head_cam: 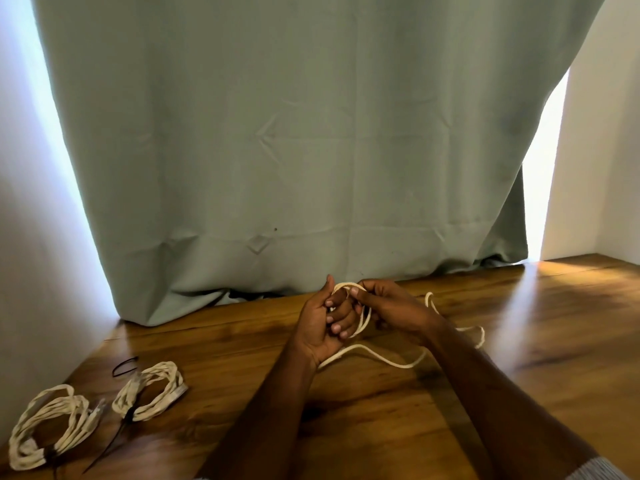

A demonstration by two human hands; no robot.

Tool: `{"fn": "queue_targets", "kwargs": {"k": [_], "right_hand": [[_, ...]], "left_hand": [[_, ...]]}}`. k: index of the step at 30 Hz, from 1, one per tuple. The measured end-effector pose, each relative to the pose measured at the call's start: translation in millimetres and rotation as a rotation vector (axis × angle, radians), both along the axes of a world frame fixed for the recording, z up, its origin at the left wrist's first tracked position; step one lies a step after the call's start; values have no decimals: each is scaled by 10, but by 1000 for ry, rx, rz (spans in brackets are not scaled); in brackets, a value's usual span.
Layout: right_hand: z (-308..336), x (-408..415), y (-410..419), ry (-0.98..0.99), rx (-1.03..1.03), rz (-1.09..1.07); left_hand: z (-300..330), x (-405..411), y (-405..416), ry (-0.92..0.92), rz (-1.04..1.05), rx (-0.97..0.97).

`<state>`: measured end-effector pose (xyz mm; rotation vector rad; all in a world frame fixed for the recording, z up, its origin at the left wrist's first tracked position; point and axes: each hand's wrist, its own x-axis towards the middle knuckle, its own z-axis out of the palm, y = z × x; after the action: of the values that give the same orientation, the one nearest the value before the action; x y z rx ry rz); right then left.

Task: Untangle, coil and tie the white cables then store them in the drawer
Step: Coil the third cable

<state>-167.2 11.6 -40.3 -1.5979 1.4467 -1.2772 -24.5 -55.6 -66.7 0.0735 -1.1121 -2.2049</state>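
Here the left hand (320, 327) and the right hand (388, 308) both grip loops of a white cable (363, 317) above the wooden counter (381, 410), the loops standing roughly upright between the curled fingers, while its loose tail (398, 362) runs rightward along the counter and curls back near the right wrist. How many turns lie inside the hands is hidden by the fingers. At the counter's left end lie two coiled cables, one (149, 389) and another (48, 427), each bound by a dark tie, a loose black tie (124, 365) beside them, under a grey-green curtain (277, 150) with white walls either side.
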Motion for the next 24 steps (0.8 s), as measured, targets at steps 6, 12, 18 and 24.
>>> {"fn": "queue_targets", "kwargs": {"k": [6,12,18,24], "right_hand": [[266,160,51,-101,-299,-30],[150,42,-31,-64,-192,-29],[-139,-33,-41,218,-350,-104],[-212,-82,-21,498,-319,-176]], "left_hand": [[251,-22,83,119,-174,-131],[178,-66,117,42,-130,-123],[180,-17,-25,183,-93,46],[266,59,-25,200,82,76]]}}
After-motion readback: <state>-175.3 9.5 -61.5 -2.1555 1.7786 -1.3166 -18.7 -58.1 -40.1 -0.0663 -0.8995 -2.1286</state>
